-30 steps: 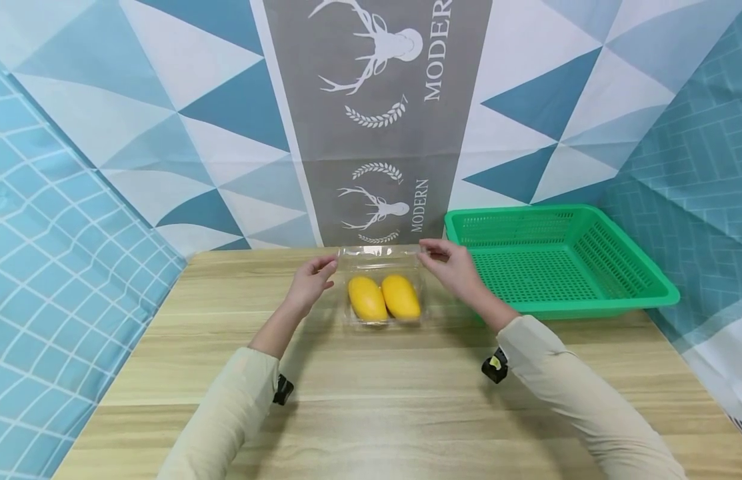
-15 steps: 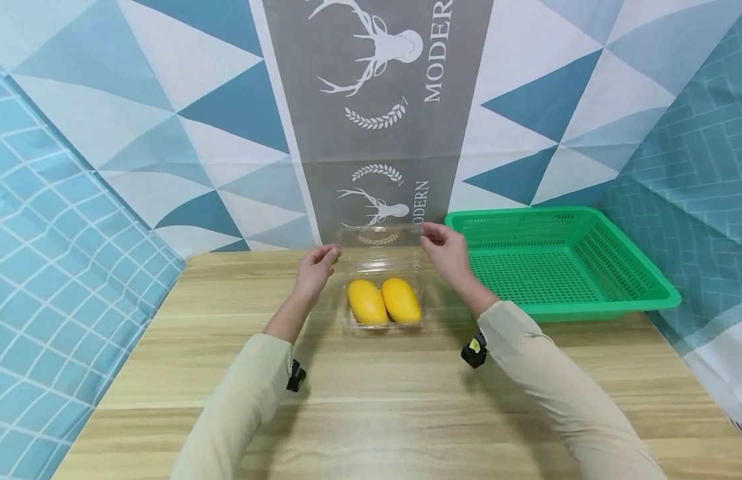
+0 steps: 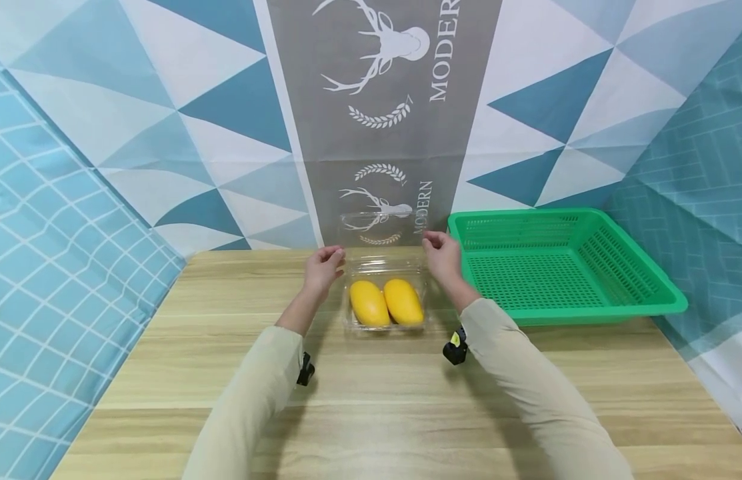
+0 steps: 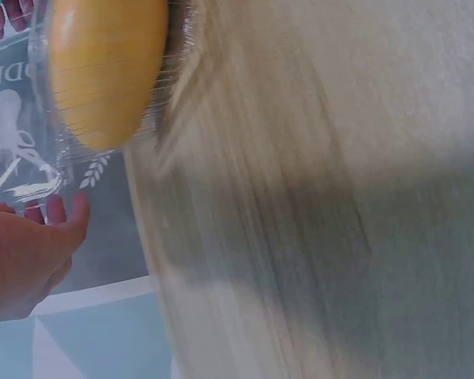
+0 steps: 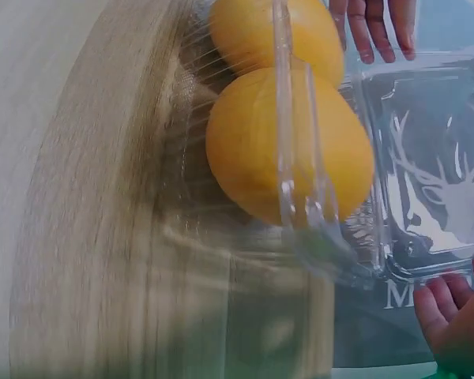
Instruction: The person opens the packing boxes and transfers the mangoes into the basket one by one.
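Note:
Two yellow mangoes (image 3: 369,304) lie side by side in a clear plastic clamshell container (image 3: 354,325) on the table. Its hinged lid (image 3: 377,232) stands raised at the back, against the grey backdrop. At the lid's left edge, my left hand (image 3: 324,268) holds the rim between thumb and fingers. My right hand (image 3: 444,256) holds the opposite rim. From the right wrist, the lid (image 5: 438,170) looks transparent, with fingertips of my right hand (image 5: 458,324) at its edge. The left wrist view has my left hand (image 4: 31,257) at the lid's corner, beside one mango (image 4: 107,71).
A green perforated plastic basket (image 3: 593,311) stands at the back right, close to my right hand. The wooden table (image 3: 371,413) ends at a patterned fabric backdrop (image 3: 239,133) behind the container. Blue cloth (image 3: 53,267) hangs along the left side.
The lid has swung up from lying back low to nearly upright. Both forearms have moved inward and forward with it. The mangoes have stayed in the container.

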A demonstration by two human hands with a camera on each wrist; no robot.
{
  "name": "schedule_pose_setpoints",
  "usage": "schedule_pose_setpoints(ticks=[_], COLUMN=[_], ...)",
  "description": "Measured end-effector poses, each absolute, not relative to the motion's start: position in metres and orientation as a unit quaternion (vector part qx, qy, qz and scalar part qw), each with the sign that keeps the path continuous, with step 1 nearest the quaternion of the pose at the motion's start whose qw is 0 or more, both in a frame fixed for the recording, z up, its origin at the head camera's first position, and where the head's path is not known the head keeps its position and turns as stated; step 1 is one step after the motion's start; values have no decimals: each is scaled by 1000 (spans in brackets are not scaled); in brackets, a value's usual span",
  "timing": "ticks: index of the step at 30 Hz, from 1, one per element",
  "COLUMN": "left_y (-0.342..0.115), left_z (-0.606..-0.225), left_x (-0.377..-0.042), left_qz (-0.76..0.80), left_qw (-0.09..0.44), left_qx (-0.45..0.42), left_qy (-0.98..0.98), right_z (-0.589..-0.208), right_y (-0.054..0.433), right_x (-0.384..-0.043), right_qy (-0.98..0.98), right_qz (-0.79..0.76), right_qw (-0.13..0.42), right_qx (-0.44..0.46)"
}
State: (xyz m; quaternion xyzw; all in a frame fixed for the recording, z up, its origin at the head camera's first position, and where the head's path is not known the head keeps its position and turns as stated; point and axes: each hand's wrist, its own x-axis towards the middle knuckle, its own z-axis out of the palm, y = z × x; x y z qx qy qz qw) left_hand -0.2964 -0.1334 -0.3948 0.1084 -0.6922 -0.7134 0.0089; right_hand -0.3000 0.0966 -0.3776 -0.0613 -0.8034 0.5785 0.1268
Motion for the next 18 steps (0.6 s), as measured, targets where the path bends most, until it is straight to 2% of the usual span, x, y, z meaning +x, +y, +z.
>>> schedule_pose_setpoints(ticks=[18], left_y=[-132], left_z=[-410], left_x=[-300], left_qz=[-729], left_qw=[24], left_qx=[131], left_qy=[-671], right_z=[-393], right_y=[83], right_x=[-307], right_qy=[-805], right_qz=[574], right_qw=[111], right_qx=[-101])
